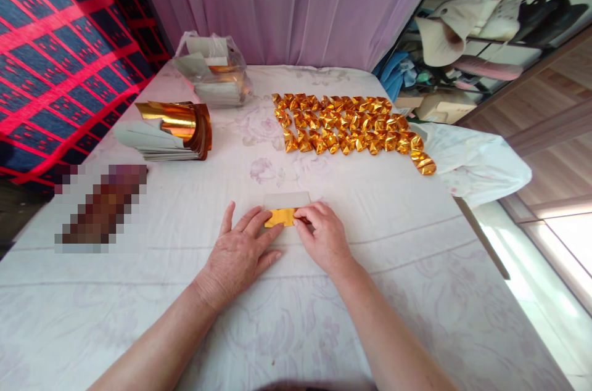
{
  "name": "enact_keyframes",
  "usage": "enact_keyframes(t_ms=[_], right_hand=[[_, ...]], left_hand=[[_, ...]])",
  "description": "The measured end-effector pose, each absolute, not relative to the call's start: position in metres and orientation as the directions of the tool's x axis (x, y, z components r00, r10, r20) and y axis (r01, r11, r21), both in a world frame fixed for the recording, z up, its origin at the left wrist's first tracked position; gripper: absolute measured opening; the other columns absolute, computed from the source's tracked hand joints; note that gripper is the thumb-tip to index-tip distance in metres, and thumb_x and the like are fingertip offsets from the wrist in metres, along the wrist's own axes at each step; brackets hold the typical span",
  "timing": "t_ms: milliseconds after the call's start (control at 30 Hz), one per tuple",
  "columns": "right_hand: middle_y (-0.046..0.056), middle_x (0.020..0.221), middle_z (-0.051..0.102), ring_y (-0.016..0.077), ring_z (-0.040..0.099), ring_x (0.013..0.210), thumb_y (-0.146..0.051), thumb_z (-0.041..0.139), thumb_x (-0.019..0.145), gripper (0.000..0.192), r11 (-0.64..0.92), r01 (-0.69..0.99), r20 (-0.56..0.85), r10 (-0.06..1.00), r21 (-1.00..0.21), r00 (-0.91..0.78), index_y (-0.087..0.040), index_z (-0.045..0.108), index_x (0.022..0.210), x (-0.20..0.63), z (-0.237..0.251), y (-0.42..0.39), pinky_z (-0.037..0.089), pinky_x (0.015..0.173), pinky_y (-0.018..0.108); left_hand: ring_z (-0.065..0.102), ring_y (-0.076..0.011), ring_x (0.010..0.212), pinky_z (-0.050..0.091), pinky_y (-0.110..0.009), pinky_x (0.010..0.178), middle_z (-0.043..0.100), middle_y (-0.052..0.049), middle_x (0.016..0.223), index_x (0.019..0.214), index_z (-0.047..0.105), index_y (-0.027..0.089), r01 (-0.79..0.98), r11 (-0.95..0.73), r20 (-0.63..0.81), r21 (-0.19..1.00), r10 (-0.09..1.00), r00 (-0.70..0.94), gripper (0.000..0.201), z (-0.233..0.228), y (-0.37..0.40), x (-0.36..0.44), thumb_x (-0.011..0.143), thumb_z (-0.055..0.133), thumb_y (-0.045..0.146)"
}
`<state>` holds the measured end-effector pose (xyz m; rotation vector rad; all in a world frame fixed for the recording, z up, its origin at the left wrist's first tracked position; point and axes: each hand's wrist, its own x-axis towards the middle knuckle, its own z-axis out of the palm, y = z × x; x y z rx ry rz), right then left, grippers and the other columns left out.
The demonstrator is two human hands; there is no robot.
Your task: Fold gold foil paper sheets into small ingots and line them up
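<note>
On the cloth-covered table lies a sheet of gold foil paper [281,217], its near part folded over to show gold and its far part pale grey. My left hand [240,249] rests flat with fingers spread, its fingertips on the left end and near edge of the gold fold. At the right end, my right hand [322,234] pinches the fold between thumb and fingers. Beyond them stand rows of folded gold foil pieces [342,123]. A stack of gold foil sheets [180,132], curled over with grey backs outward, lies at the far left.
A clear plastic bag [217,73] with more sheets stands at the back left. A pixelated dark object [104,206] lies at the left. Past the table's right edge are a white plastic bag [481,160] and a shelf with shoes [490,18]. A purple curtain [287,2] hangs behind.
</note>
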<state>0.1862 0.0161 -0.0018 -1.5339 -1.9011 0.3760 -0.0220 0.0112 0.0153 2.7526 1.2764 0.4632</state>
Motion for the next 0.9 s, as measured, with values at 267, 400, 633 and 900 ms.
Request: enact_keyframes(t_ms=[267, 400, 633, 900], right_hand=[[0.004, 0.085, 0.064, 0.0197, 0.060, 0.082, -0.019, 0.061, 0.085, 0.005, 0.259, 0.743, 0.299, 0.951, -0.617, -0.083, -0.022, 0.064, 0.082, 0.184, 0.000, 0.016, 0.047, 0.076, 0.032], [0.004, 0.085, 0.064, 0.0194, 0.060, 0.082, -0.018, 0.061, 0.085, 0.004, 0.259, 0.747, 0.306, 0.949, -0.612, -0.079, -0.021, 0.063, 0.082, 0.184, -0.001, 0.016, 0.047, 0.076, 0.032], [0.004, 0.084, 0.063, 0.0198, 0.059, 0.082, -0.022, 0.064, 0.083, 0.004, 0.242, 0.766, 0.308, 0.949, -0.596, -0.060, -0.022, 0.061, 0.080, 0.182, -0.001, 0.017, 0.046, 0.076, 0.032], [0.004, 0.083, 0.061, 0.0201, 0.058, 0.081, -0.025, 0.064, 0.084, 0.006, 0.236, 0.790, 0.317, 0.947, -0.565, -0.056, -0.022, 0.060, 0.080, 0.179, -0.001, 0.017, 0.045, 0.076, 0.033]], left_hand=[[0.055, -0.0311, 0.126, 0.008, -0.065, 0.117, 0.067, -0.004, 0.127, 0.117, 0.069, 0.032, 0.734, -0.643, 0.263, 0.220, 0.763, 0.590, 0.030, 0.020, 0.016, -0.032, 0.097, 0.050, 0.043], [0.055, -0.0313, 0.125, 0.006, -0.064, 0.117, 0.070, 0.000, 0.122, 0.112, 0.071, 0.032, 0.728, -0.641, 0.262, 0.243, 0.766, 0.587, 0.027, 0.022, 0.018, -0.036, 0.098, 0.050, 0.041], [0.058, -0.0304, 0.122, 0.006, -0.063, 0.118, 0.072, 0.000, 0.119, 0.110, 0.072, 0.031, 0.726, -0.638, 0.268, 0.256, 0.768, 0.581, 0.026, 0.024, 0.018, -0.039, 0.097, 0.050, 0.038], [0.061, -0.0294, 0.119, 0.009, -0.062, 0.118, 0.073, 0.001, 0.116, 0.105, 0.073, 0.031, 0.736, -0.628, 0.279, 0.253, 0.776, 0.566, 0.026, 0.026, 0.017, -0.041, 0.097, 0.049, 0.037]])
